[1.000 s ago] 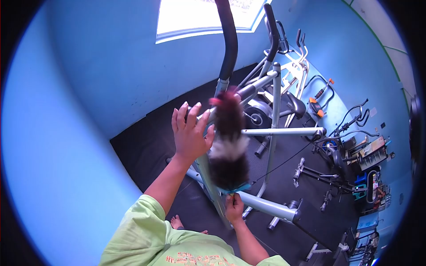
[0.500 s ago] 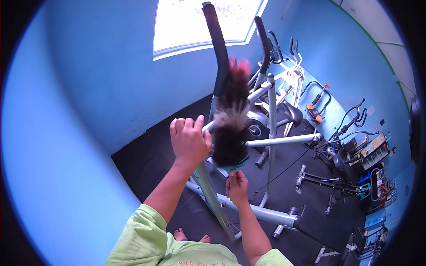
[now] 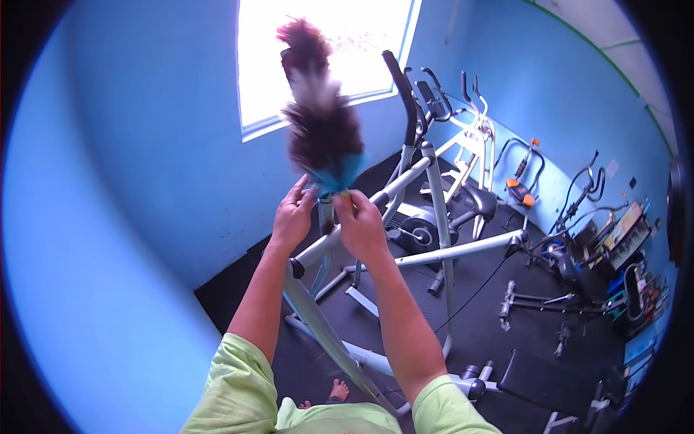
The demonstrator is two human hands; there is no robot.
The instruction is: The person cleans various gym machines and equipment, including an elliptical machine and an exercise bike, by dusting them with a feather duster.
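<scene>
A feather duster stands upright above both hands, its dark plume with a pale band and a reddish tip rising toward 12 o'clock, in front of the bright window. At its base sits a ring of blue feathers, just over the knuckles. The right hand is clenched around the duster's handle directly under that blue ring; the handle itself is hidden inside the grip. The left hand sits at 9 o'clock of the right one, touching it, with its fingers stretched up toward the base of the duster; whether they close on the handle or only rest against it cannot be told.

Just behind the hands, at 6 o'clock of the duster, runs the grey frame of an elliptical trainer, its slanting bar passing under the wrists and its black-padded handlebars rising at 1 o'clock. The person's forearms come up from 6 o'clock out of green sleeves, and a bare foot shows on the dark floor mat beside the machine's base. Further out at 3 o'clock, well apart from the hands, more exercise machines stand along the blue wall, with weights and clutter near the far corner.
</scene>
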